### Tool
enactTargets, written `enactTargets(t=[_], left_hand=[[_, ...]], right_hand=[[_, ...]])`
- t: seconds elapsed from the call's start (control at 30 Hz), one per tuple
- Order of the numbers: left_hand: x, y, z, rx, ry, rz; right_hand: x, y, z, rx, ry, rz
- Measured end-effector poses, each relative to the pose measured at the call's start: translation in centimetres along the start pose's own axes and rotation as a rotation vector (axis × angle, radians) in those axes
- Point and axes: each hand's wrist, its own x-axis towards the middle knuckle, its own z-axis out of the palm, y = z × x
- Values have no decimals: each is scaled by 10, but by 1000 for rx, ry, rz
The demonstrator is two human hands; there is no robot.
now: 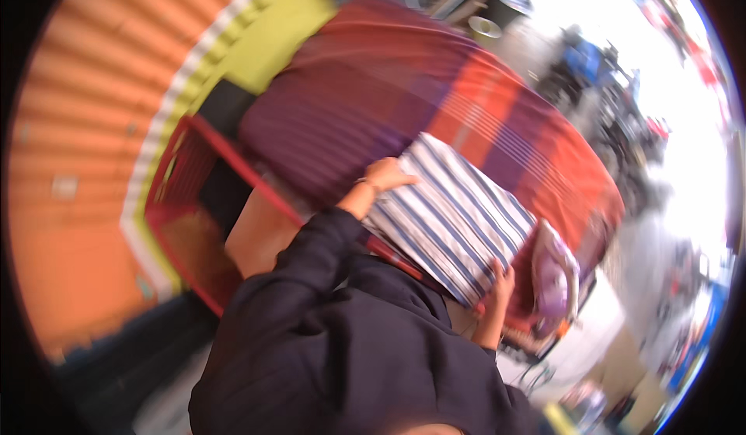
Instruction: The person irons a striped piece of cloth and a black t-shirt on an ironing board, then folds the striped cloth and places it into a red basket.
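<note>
A white cloth with dark stripes (451, 207) lies flat on a table covered by a red, orange and purple checked cloth (373, 85). My left hand (389, 175) rests on its upper left edge, thumb spread over the fabric; whether the fingers grip it cannot be told. At the lower right edge my right hand (500, 283) touches the striped cloth, its thumb and a finger pointing up; a grip there is unclear. Just right of that hand stands a clothes iron (551, 277), purple and white, on the covered table.
A red plastic crate (233, 164) stands at the left, beside the table and an orange corrugated wall (87, 143). Beyond the table are a pale bucket (485, 27) and a blurred motorcycle (588, 67). Cardboard (620, 371) lies at the lower right.
</note>
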Motion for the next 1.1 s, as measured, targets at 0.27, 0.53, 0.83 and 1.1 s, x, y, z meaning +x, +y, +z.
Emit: enactTargets(t=[0.27, 0.53, 0.83, 1.1], left_hand=[[-93, 1, 0, -156, 401, -3], [-298, -175, -86, -492, 1111, -76], [-358, -382, 2, -656, 1428, -596], [-318, -393, 54, -72, 690, -694]], right_hand=[[-13, -75, 21, 101, -358, -104], [-126, -169, 241, -10, -942, -436], [-213, -70, 472, -708, -1030, -947], [-223, -9, 447, -1050, -1101, -961]])
